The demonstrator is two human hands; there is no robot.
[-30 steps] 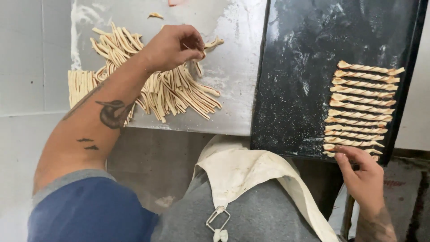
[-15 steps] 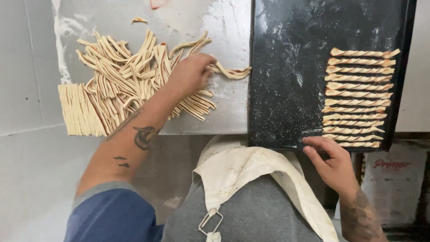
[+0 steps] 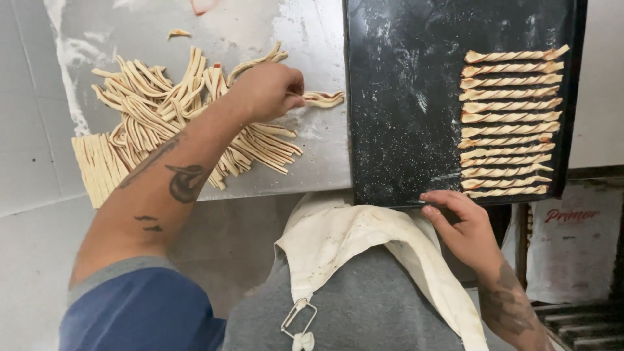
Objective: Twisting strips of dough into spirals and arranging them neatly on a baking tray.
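Observation:
My left hand (image 3: 266, 88) reaches over a loose pile of pale dough strips (image 3: 169, 117) on a floured metal table (image 3: 130, 26). Its fingers pinch one end of a twisted dough strip (image 3: 325, 99) that lies to the right of the pile. My right hand (image 3: 465, 224) rests with fingers apart on the near edge of a black baking tray (image 3: 403, 97) and holds nothing. A neat column of twisted dough sticks (image 3: 507, 123) lies along the tray's right side.
A block of straight-cut dough strips (image 3: 97, 166) sits at the pile's lower left. A small dough scrap (image 3: 179, 32) lies at the table's far side. A cream apron (image 3: 351, 240) hangs over my front. A white tiled wall (image 3: 26, 97) is at left.
My left hand has moved right, out of the pile, drawing one twisted strip toward the tray. My right hand has shifted left along the tray's near edge.

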